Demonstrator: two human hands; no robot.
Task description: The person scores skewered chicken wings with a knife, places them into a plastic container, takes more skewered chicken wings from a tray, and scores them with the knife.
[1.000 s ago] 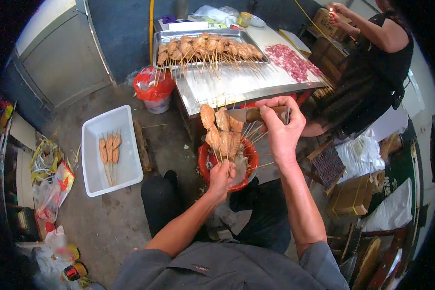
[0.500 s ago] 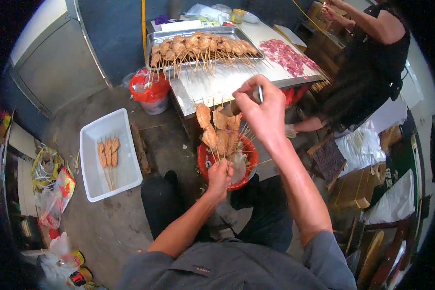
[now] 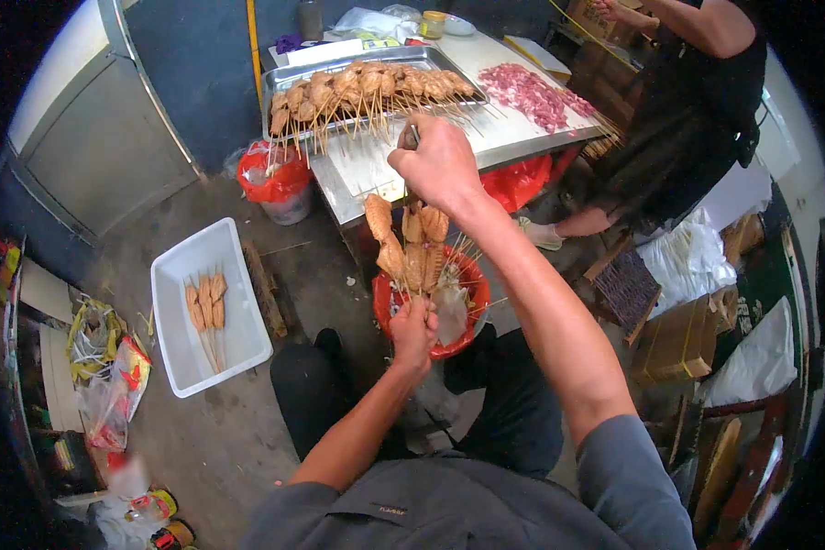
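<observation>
My left hand [image 3: 414, 332] grips the lower ends of several sticks with brown meat pieces [image 3: 414, 249], fanned upright above a red-lined bucket [image 3: 477, 284]. Just above the meat, my right hand [image 3: 438, 163] is closed round the handle of a knife [image 3: 412, 139]; its blade points down and is mostly hidden by the hand. A white tub [image 3: 213, 371] on the floor at the left holds several meat skewers [image 3: 207, 302]. On the table [image 3: 353, 179], a metal tray [image 3: 431, 57] is heaped with more skewers [image 3: 367, 87].
Raw pink meat [image 3: 532, 93] lies on the table's right part. A co-worker [image 3: 697, 101] in dark clothes stands at the right. Another red-lined bucket [image 3: 275, 174] is beside the table's left leg. Cardboard boxes [image 3: 676, 339] and white bags [image 3: 686, 268] are at the right.
My right hand has moved left and up with the knife, which has turned from sideways to pointing down. My left hand still holds the skewers. The view has shifted slightly.
</observation>
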